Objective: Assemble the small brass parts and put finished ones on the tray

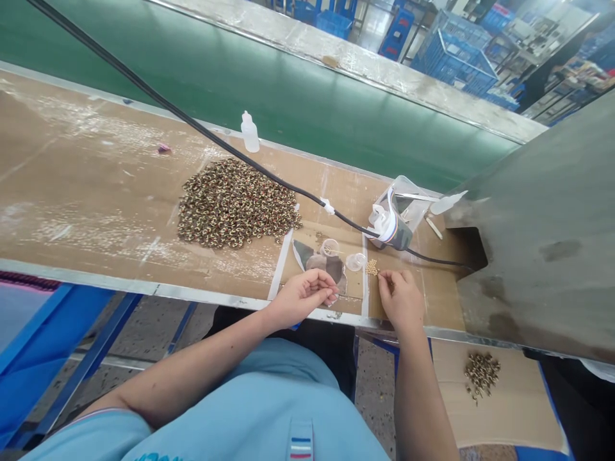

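My left hand is curled at the bench's front edge, with thumb and fingers drawn together; whatever they pinch is too small to make out. Beneath and behind it lies a grey-brown scrap of cloth or paper. My right hand has its fingertips pinched together beside a little cluster of small gold-coloured pieces. Anything between those fingertips is hidden. Two small clear round dishes sit between the hands and slightly farther back: one dish holds a few slim pieces, the other dish stands closer to the cluster.
A large heap of small brass-and-dark ring-like parts covers the bench's middle. Behind it stands a white squeeze bottle. A black cable crosses overhead. A clear container and a grey metal housing are at right. More parts lie lower right.
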The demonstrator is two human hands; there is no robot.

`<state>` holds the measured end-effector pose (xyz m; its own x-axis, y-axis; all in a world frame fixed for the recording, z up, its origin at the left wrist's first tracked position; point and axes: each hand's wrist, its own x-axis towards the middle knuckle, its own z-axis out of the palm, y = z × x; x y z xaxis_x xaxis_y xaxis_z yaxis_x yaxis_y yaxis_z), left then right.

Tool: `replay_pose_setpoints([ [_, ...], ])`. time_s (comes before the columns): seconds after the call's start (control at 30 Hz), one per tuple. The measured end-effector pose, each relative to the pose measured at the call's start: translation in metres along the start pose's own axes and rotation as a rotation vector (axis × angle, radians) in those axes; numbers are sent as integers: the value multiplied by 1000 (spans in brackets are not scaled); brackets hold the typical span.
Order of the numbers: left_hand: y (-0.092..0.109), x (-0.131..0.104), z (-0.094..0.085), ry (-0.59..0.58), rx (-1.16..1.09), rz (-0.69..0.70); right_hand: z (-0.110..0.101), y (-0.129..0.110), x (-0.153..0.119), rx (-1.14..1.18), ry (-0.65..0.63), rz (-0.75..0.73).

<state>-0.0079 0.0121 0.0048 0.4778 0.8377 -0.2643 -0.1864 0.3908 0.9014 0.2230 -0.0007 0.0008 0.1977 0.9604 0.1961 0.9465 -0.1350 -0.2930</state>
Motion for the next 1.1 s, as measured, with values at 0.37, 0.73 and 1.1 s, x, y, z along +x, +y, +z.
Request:
replay_pose_setpoints([
  [0.37, 0, 7, -1, -58, -66, -54, 6, -61, -24, 495, 196, -203],
  [0.73, -4, 7, -2, -24, -153, 4, 22, -81, -31, 461, 280, -359],
  [1.1, -3, 3, 0, -3, 25, 101, 22, -73, -34, 378, 309, -465],
])
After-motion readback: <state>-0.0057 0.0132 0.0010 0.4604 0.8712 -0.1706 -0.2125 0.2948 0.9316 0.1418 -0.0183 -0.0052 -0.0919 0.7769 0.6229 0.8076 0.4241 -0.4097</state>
